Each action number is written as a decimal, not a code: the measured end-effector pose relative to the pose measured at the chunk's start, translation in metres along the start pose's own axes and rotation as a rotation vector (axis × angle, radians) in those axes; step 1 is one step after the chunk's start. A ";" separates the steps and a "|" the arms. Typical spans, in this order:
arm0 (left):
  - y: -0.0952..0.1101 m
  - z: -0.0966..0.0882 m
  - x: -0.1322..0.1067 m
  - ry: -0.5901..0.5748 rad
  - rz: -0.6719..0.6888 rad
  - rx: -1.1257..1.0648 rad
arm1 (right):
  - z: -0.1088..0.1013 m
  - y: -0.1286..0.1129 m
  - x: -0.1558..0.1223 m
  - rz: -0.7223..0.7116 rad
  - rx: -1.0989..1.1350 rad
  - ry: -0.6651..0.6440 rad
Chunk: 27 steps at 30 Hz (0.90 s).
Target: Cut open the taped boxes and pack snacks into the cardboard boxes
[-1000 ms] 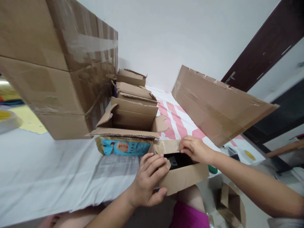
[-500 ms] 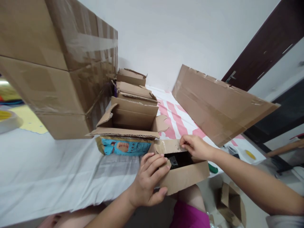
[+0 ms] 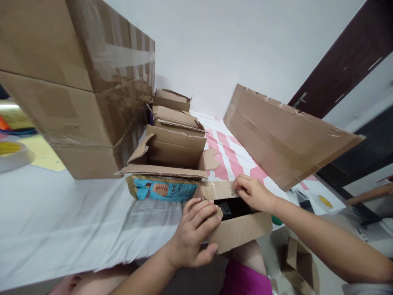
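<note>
A small cardboard box point(image 3: 242, 232) stands open at the table's front edge, its front flap hanging outward. Inside it lies something black point(image 3: 238, 209) with a small grey label; its kind is hard to tell. My left hand point(image 3: 195, 231) is wrapped over the box's left end, fingers on the side flap and thumb low on the outside. The far flap is pinched by the curled fingers of my right hand point(image 3: 253, 193). Just left of the box, a blue and gold printed packet point(image 3: 172, 190) lies against a larger open carton point(image 3: 175, 153).
Taped cartons point(image 3: 80, 114) are stacked high on the left. More open boxes point(image 3: 178, 119) line up behind. A big cardboard panel point(image 3: 288, 139) leans at the right. Tape rolls point(image 3: 15, 155) lie at the left, and an open box point(image 3: 301, 262) sits on the floor.
The view has shifted slightly. Both hands keep their places on the small box, and the right-hand fingers have moved only a little on the far flap.
</note>
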State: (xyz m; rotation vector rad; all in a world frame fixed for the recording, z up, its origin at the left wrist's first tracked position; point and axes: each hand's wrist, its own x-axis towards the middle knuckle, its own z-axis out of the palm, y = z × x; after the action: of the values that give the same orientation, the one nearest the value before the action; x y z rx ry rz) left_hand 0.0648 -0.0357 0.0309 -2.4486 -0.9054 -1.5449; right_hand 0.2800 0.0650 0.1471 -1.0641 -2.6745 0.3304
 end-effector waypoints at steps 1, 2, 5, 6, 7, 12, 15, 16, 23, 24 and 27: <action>0.000 0.000 0.000 0.003 -0.001 0.002 | 0.000 0.000 0.000 0.035 0.003 0.017; 0.000 0.000 0.000 0.007 -0.002 0.005 | 0.000 0.000 -0.001 0.071 -0.001 0.034; 0.001 -0.001 0.002 0.017 -0.002 0.010 | 0.001 0.000 -0.002 0.157 -0.013 0.052; 0.001 -0.001 0.002 0.017 0.001 0.009 | 0.001 0.000 -0.002 0.175 -0.005 0.052; 0.001 -0.001 0.002 0.017 0.002 0.007 | 0.002 0.000 -0.002 0.186 0.003 0.058; 0.000 -0.001 0.002 0.018 0.000 -0.001 | 0.008 -0.001 0.001 0.175 0.045 0.157; 0.000 -0.001 0.001 0.012 0.003 -0.004 | 0.012 0.002 0.003 0.186 0.175 0.180; 0.000 -0.001 0.001 0.011 0.003 -0.005 | 0.014 0.004 0.004 0.197 0.219 0.178; 0.000 0.000 0.001 -0.012 0.004 -0.001 | 0.010 0.020 0.013 0.396 0.348 0.145; 0.000 0.000 0.001 -0.013 0.002 -0.001 | 0.009 0.020 0.014 0.414 0.386 0.140; 0.000 0.001 0.000 -0.008 0.002 -0.004 | 0.003 0.018 0.015 0.476 0.535 0.117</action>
State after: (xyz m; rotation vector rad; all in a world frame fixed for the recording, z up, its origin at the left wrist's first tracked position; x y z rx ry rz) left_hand 0.0652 -0.0349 0.0308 -2.4591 -0.9020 -1.5395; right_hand 0.2797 0.0880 0.1411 -1.4500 -2.0164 0.9687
